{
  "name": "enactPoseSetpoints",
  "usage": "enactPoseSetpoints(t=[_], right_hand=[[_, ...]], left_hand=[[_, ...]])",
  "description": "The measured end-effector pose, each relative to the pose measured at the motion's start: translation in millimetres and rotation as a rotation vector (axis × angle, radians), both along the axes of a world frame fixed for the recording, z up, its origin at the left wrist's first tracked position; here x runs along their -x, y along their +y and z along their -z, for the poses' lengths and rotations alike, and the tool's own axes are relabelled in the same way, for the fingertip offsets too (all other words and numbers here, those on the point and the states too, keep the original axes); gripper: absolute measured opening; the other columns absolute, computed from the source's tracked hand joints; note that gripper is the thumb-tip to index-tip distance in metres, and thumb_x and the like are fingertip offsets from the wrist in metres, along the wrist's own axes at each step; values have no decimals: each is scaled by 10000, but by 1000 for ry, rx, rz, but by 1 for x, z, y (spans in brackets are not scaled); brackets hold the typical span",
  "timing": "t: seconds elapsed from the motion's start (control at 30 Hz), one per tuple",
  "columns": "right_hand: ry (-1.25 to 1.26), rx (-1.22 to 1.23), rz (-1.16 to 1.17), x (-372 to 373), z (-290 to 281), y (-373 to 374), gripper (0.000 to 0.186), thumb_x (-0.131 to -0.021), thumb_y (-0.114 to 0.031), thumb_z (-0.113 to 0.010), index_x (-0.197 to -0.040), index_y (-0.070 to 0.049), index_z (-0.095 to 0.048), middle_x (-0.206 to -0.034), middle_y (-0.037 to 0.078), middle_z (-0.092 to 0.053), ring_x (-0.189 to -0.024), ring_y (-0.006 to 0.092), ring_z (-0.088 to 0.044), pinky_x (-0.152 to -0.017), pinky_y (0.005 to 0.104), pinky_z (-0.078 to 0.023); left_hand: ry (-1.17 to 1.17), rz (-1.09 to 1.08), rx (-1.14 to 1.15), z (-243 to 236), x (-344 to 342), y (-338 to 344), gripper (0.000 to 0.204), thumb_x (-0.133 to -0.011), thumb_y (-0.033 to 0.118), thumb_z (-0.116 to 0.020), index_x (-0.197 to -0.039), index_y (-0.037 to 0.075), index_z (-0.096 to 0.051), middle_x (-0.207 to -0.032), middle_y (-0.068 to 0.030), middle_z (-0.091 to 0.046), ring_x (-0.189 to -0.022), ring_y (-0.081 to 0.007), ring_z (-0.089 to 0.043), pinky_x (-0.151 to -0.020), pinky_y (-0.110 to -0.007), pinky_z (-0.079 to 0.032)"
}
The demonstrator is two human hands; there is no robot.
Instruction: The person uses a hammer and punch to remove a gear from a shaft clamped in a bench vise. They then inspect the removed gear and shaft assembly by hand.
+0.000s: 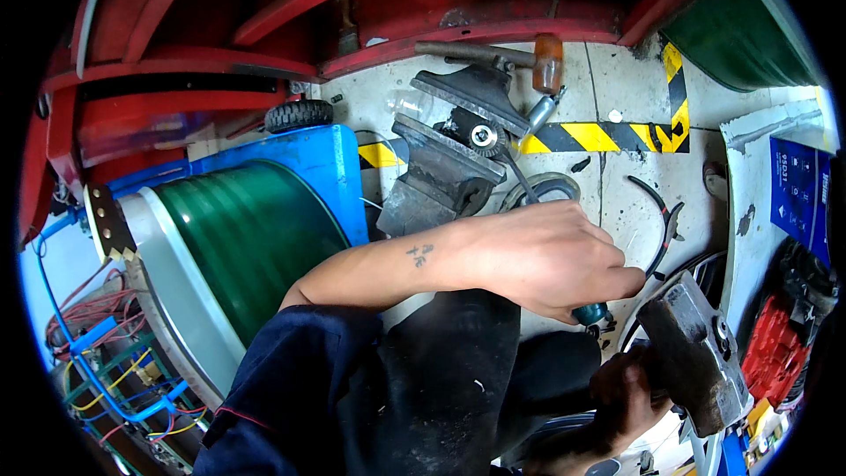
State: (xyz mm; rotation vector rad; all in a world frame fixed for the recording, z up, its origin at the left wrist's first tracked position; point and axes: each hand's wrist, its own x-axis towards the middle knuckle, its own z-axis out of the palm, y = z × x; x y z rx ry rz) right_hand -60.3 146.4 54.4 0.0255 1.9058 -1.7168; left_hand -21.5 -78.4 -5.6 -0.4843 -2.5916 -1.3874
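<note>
My left hand (560,260) is closed around the green handle of a screwdriver (526,183). Its shaft points up-left, with the tip end close to a dark metal part with a shiny round centre (483,137). That part sits between the jaws of a grey bench vise (445,181). At the lower right, my right hand (630,401) grips a hammer by its handle, just below the large worn steel head (692,353). The hammer head stands near the screwdriver's handle end, apart from it.
Behind the vise lies a mallet with an amber head (547,63). Pliers (668,225) lie right of my left hand. Yellow-black tape (586,137) marks the floor. Green drums (247,238), a blue panel (344,176) and a red frame (370,57) surround this spot.
</note>
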Motion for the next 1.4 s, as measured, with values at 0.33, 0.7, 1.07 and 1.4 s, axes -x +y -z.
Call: enactPoseSetpoints(t=[0.33,0.7,1.07,1.4], right_hand=[[-74,-19,66,-4,1,-1,246,-833,-41,-637,-999,79,-502,-555,74,-458,-359,110,-375,-330,254,-303],[-25,-34,60,-3,4,0,241,-832,-47,-646,-983,75,-502,-564,94,-497,-362,128,-412,-334,264,-333],[-71,8,56,-2,3,-3,221,-832,-38,-655,-968,68,-516,-563,78,-490,-370,123,-412,-337,262,-339],[-42,15,52,-5,3,-5,267,-832,-30,-652,-1035,75,-515,-569,79,-490,-368,121,-413,-331,261,-342]], left_hand=[[77,-54,140,4,-2,4,360,-609,317,-774,-776,65,-580,-613,-33,-456,-520,-216,-556,-449,-348,-434],[254,-246,137,12,0,2,381,-542,339,-804,-729,84,-592,-547,-23,-469,-482,-216,-577,-428,-343,-444],[317,-285,115,17,-3,5,379,-576,353,-789,-762,105,-573,-638,-13,-442,-544,-195,-536,-464,-329,-394],[320,-333,124,9,-3,2,361,-570,322,-800,-767,115,-580,-688,-9,-441,-600,-181,-536,-509,-326,-402]])
